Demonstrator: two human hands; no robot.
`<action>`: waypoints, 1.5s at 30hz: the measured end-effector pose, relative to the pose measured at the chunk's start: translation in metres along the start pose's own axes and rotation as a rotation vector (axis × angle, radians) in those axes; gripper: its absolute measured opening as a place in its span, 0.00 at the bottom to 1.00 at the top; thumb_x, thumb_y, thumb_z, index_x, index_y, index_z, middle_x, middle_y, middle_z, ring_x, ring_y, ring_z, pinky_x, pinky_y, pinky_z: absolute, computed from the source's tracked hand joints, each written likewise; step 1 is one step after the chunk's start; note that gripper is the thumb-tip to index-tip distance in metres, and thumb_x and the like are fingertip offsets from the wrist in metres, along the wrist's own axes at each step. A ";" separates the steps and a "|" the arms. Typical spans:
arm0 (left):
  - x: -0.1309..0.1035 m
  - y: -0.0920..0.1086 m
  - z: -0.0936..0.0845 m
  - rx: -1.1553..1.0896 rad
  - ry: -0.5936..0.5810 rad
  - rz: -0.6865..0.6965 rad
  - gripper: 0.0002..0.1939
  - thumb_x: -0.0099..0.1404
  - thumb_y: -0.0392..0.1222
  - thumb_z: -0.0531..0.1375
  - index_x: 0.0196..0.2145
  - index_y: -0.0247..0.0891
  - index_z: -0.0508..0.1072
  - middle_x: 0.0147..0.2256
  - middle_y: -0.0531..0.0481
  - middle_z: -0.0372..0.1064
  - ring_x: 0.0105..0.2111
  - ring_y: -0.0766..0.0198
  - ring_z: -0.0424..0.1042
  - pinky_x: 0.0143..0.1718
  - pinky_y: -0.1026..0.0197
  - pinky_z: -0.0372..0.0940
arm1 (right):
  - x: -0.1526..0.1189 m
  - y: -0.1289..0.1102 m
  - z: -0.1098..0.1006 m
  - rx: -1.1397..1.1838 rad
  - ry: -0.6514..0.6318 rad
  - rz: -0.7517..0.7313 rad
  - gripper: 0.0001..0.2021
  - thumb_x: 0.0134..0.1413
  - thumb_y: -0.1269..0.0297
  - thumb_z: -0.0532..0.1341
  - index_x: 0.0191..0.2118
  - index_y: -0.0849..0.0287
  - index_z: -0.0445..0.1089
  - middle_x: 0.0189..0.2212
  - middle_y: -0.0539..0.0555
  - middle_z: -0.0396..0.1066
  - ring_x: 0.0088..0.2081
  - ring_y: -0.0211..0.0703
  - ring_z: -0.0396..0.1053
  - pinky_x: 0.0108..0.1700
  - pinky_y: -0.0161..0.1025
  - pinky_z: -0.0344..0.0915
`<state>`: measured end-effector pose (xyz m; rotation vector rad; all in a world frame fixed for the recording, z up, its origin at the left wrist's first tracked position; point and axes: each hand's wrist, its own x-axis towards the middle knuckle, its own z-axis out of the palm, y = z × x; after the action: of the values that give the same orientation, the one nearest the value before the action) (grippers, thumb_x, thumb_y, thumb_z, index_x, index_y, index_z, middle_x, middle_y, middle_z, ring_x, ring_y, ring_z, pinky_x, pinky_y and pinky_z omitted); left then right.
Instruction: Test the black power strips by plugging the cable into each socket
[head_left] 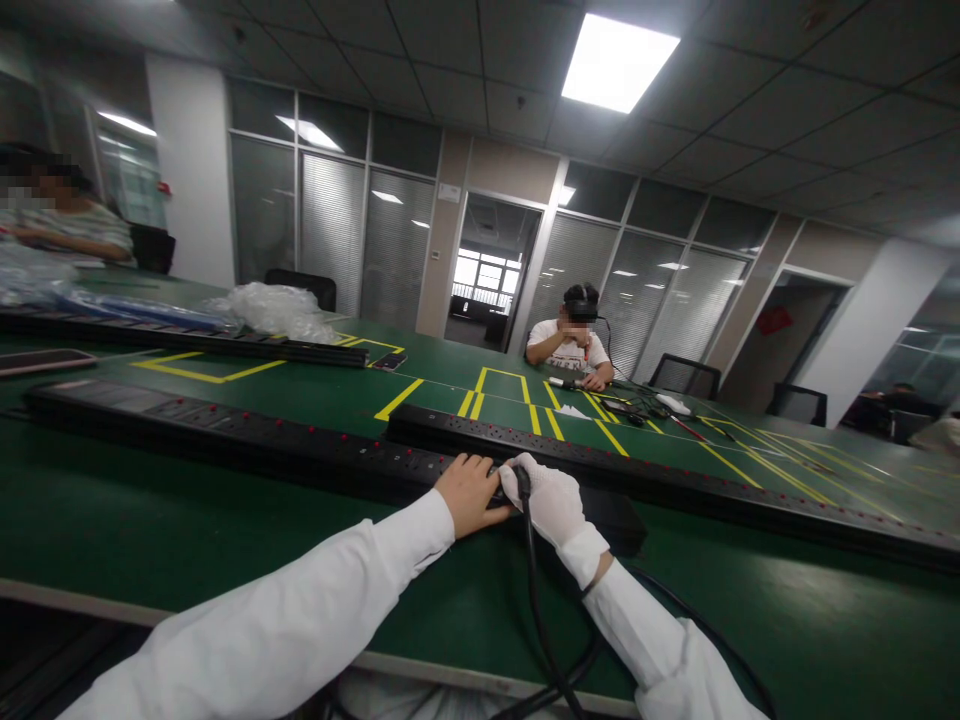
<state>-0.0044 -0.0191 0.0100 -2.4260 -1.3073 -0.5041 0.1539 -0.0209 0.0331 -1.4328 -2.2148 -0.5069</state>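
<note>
A long black power strip (300,435) with red-lit sockets lies across the green table before me. My left hand (469,492), bare, is wrapped over this strip near its right part, with the thumb on the near side. Right beside it, my right hand (553,500) in a white glove is closed around a black power plug (523,485) at the strip's top. From the plug a black cable (534,590) hangs down over the table's near edge. The gloved fingers cover the plug's front, so I cannot tell how deep it sits in a socket.
Behind lies a second long power strip (675,475). Clear plastic wrapping (274,308) and dark bars (300,350) are at the left, with a phone (45,362) nearby. Yellow tape (401,398) marks the green table (847,620). A co-worker (574,340) sits opposite; another person (67,220) is far left.
</note>
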 end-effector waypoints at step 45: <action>0.001 0.000 -0.002 -0.019 -0.025 -0.018 0.29 0.58 0.61 0.48 0.48 0.36 0.63 0.38 0.42 0.65 0.42 0.52 0.62 0.43 0.52 0.54 | 0.009 -0.004 -0.006 -0.016 -0.140 0.119 0.21 0.52 0.44 0.48 0.35 0.55 0.66 0.24 0.51 0.71 0.27 0.37 0.67 0.26 0.32 0.50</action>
<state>-0.0045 -0.0192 0.0117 -2.4456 -1.3418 -0.4950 0.1476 -0.0191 0.0426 -1.6427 -2.2193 -0.3962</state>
